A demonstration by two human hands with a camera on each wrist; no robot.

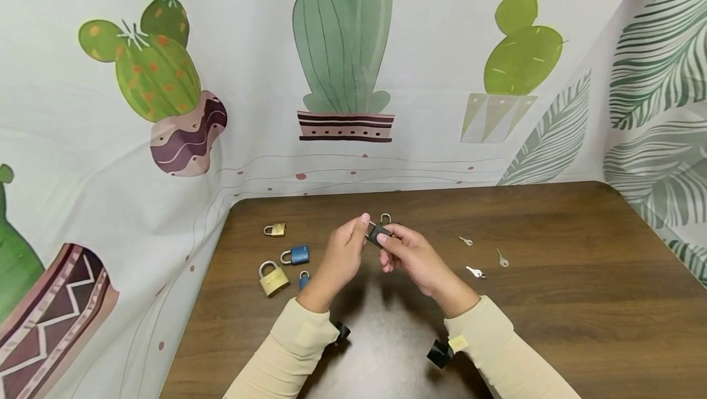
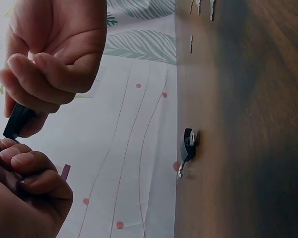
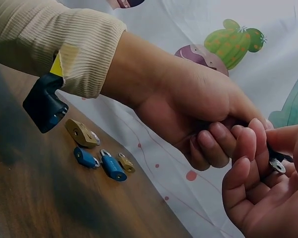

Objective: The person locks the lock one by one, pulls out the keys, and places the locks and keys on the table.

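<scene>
A small black padlock [image 1: 378, 234] is held up between both hands above the table. The left hand [image 1: 343, 258] pinches it at the shackle end, thumb uppermost. With its thumb across the body, the right hand [image 1: 415, 259] grips the other end. In the right wrist view a silver piece with a hole [image 3: 277, 166], resembling a key's head, shows by the right fingers; the rest of it is hidden. Behind the hands another black padlock [image 2: 187, 145] lies on the table, mostly covered in the head view except for its shackle [image 1: 385, 218].
Left of the hands lie a small brass padlock [image 1: 278, 229], a blue padlock [image 1: 299, 255], a larger brass padlock [image 1: 274, 281] and a small blue padlock [image 1: 304, 280]. Several silver keys [image 1: 502, 259] are spread on the right of the brown table [image 1: 585, 301]. A cactus-print cloth [image 1: 431, 80] hangs behind.
</scene>
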